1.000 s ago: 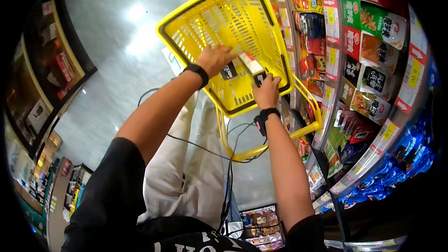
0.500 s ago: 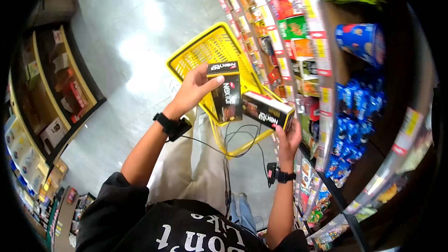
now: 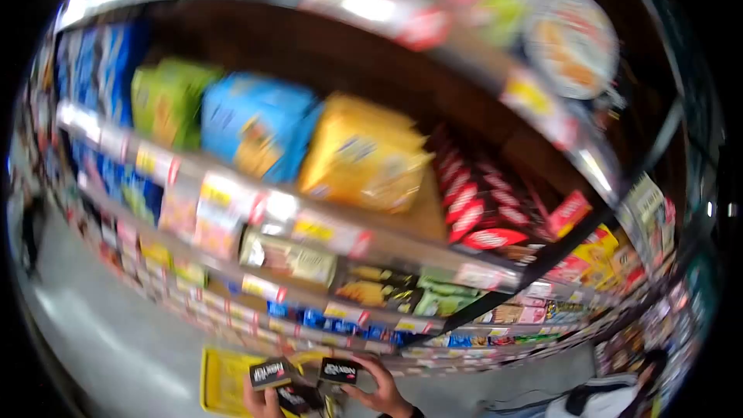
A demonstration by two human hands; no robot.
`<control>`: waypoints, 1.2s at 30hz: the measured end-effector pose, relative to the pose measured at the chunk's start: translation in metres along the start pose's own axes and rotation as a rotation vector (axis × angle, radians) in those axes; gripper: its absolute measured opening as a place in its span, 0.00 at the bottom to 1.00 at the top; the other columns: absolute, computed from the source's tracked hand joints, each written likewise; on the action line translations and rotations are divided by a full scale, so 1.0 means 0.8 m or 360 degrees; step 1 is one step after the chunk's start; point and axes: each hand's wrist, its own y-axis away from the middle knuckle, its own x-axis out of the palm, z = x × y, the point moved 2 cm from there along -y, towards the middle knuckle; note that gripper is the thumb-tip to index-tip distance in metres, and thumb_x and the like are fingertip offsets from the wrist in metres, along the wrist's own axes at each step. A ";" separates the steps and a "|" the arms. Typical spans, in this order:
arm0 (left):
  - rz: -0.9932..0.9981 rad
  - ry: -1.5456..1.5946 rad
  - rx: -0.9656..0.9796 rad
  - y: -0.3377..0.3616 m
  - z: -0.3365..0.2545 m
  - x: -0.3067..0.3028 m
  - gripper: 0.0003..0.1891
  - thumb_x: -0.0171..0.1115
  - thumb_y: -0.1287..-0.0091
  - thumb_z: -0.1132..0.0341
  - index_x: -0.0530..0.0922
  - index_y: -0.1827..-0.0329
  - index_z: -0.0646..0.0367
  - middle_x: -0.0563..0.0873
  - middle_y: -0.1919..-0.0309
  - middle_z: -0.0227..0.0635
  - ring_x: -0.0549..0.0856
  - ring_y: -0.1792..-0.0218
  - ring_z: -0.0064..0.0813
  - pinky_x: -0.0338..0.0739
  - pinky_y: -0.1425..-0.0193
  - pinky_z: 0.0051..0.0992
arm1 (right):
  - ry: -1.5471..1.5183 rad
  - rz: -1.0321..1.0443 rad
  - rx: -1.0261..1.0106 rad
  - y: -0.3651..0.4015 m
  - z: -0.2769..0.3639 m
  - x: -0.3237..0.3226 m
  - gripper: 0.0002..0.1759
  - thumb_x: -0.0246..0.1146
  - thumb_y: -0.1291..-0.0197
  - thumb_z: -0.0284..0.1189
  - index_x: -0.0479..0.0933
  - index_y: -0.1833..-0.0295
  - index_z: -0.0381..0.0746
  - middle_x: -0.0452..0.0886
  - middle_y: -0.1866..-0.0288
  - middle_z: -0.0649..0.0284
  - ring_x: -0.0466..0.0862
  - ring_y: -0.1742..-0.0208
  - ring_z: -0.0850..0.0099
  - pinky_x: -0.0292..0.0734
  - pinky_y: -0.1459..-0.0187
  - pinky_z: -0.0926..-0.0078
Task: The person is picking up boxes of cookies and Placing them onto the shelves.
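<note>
At the bottom of the head view, my left hand (image 3: 261, 402) is closed around a black Nextar box (image 3: 269, 373), thumb on its near side. My right hand (image 3: 385, 396) grips a second black Nextar box (image 3: 339, 370) by its right end. The two boxes are held side by side, over or near a yellow shopping basket (image 3: 219, 385). Motion blurs the picture, and the lower parts of both hands are cut off by the frame.
A store shelf (image 3: 387, 236) fills the view, with green, blue packs (image 3: 259, 128) and yellow packs (image 3: 364, 156) and dark red packets (image 3: 487, 205). A round tub (image 3: 573, 42) stands higher up. Grey floor (image 3: 131, 325) lies at left. Another person (image 3: 600, 399) is at lower right.
My view has swung up and right from the basket to the shelves, so the hands now sit at the bottom edge. Both hands still hold their boxes.
</note>
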 end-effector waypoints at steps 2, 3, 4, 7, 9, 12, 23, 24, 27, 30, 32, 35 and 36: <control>-0.0057 0.0038 -0.0032 0.015 -0.044 0.055 0.23 0.53 0.16 0.60 0.72 0.26 0.65 0.82 0.35 0.43 0.81 0.38 0.33 0.76 0.33 0.34 | -0.0198 -0.0175 0.0014 -0.004 0.026 -0.047 0.37 0.77 0.36 0.34 0.72 0.24 0.36 0.77 0.28 0.52 0.79 0.30 0.58 0.75 0.33 0.61; -0.0072 0.0017 -0.0046 0.017 -0.044 0.064 0.24 0.56 0.17 0.58 0.73 0.26 0.64 0.82 0.35 0.41 0.79 0.36 0.34 0.74 0.30 0.36 | -0.0364 -0.0256 0.0051 -0.009 0.046 -0.068 0.37 0.77 0.35 0.34 0.72 0.24 0.36 0.77 0.29 0.52 0.79 0.31 0.58 0.75 0.32 0.60; -0.0123 0.0043 0.0156 0.010 -0.045 0.088 0.24 0.53 0.16 0.55 0.70 0.28 0.64 0.80 0.36 0.40 0.78 0.37 0.31 0.74 0.31 0.35 | -0.0323 -0.0354 -0.0204 -0.019 0.080 -0.104 0.35 0.76 0.35 0.33 0.74 0.26 0.36 0.79 0.31 0.51 0.81 0.32 0.59 0.75 0.32 0.60; 0.0208 0.0017 0.0528 -0.016 -0.118 0.143 0.25 0.43 0.13 0.50 0.65 0.28 0.64 0.75 0.37 0.40 0.74 0.36 0.30 0.66 0.27 0.36 | 0.0091 -0.0403 -0.0739 -0.040 0.159 -0.197 0.30 0.77 0.37 0.35 0.79 0.33 0.34 0.81 0.35 0.48 0.82 0.35 0.56 0.76 0.35 0.60; 0.0112 -0.0255 0.0811 -0.039 -0.160 0.186 0.18 0.49 0.17 0.63 0.74 0.36 0.70 0.83 0.47 0.39 0.80 0.49 0.31 0.75 0.43 0.31 | 0.0246 -0.0375 -0.0915 -0.045 0.209 -0.256 0.28 0.76 0.36 0.37 0.80 0.34 0.34 0.81 0.36 0.46 0.82 0.37 0.54 0.76 0.37 0.60; 0.0319 -0.0733 0.1424 -0.051 -0.292 0.268 0.18 0.45 0.16 0.65 0.72 0.34 0.70 0.78 0.42 0.47 0.78 0.44 0.40 0.74 0.40 0.36 | 0.0296 -0.0514 -0.1172 -0.064 0.283 -0.338 0.29 0.75 0.35 0.40 0.79 0.36 0.32 0.81 0.36 0.48 0.82 0.37 0.59 0.78 0.39 0.62; 0.1106 0.0646 0.1646 -0.034 -0.568 0.515 0.26 0.49 0.17 0.41 0.77 0.43 0.58 0.87 0.60 0.31 0.88 0.64 0.21 0.87 0.60 0.22 | 0.0536 -0.1300 -0.2042 -0.173 0.491 -0.493 0.23 0.69 0.26 0.31 0.75 0.31 0.36 0.84 0.41 0.62 0.84 0.49 0.81 0.78 0.44 0.84; 0.1035 0.0695 0.1687 -0.040 -0.565 0.525 0.26 0.49 0.18 0.41 0.76 0.45 0.58 0.86 0.61 0.30 0.88 0.64 0.20 0.86 0.61 0.22 | 0.0516 -0.1200 -0.2072 -0.191 0.495 -0.498 0.23 0.69 0.27 0.30 0.75 0.31 0.35 0.84 0.41 0.62 0.84 0.48 0.80 0.78 0.44 0.83; 0.0914 0.0652 0.1793 -0.076 -0.565 0.549 0.26 0.51 0.19 0.40 0.75 0.47 0.59 0.84 0.63 0.29 0.85 0.68 0.19 0.83 0.65 0.21 | 0.0421 -0.0931 -0.2022 -0.231 0.492 -0.496 0.21 0.69 0.28 0.26 0.75 0.33 0.35 0.84 0.42 0.61 0.85 0.46 0.78 0.80 0.42 0.80; 0.0686 0.0364 0.2137 -0.108 -0.542 0.565 0.23 0.53 0.16 0.47 0.72 0.45 0.63 0.81 0.56 0.32 0.77 0.56 0.18 0.75 0.49 0.22 | 0.0471 -0.0903 -0.1804 -0.244 0.483 -0.485 0.20 0.67 0.26 0.26 0.74 0.32 0.36 0.85 0.41 0.60 0.85 0.44 0.76 0.80 0.41 0.79; 0.0729 0.0407 0.2259 -0.113 -0.535 0.575 0.21 0.54 0.16 0.51 0.72 0.44 0.64 0.81 0.55 0.33 0.77 0.54 0.20 0.74 0.45 0.23 | 0.0515 -0.0874 -0.1654 -0.251 0.478 -0.485 0.20 0.67 0.25 0.27 0.73 0.32 0.37 0.85 0.42 0.60 0.86 0.45 0.76 0.80 0.42 0.79; 0.0791 0.0389 0.2245 -0.109 -0.531 0.583 0.20 0.54 0.15 0.52 0.72 0.43 0.65 0.81 0.54 0.34 0.77 0.53 0.21 0.74 0.45 0.24 | 0.0617 -0.0880 -0.1617 -0.256 0.473 -0.484 0.21 0.67 0.25 0.28 0.73 0.32 0.35 0.85 0.42 0.60 0.86 0.46 0.77 0.80 0.43 0.78; 0.0840 0.0399 0.2272 -0.108 -0.533 0.586 0.20 0.54 0.15 0.53 0.72 0.43 0.66 0.81 0.53 0.36 0.77 0.52 0.22 0.74 0.44 0.24 | 0.0636 -0.0840 -0.1570 -0.256 0.472 -0.485 0.21 0.66 0.25 0.29 0.74 0.32 0.35 0.85 0.41 0.59 0.86 0.45 0.76 0.80 0.42 0.77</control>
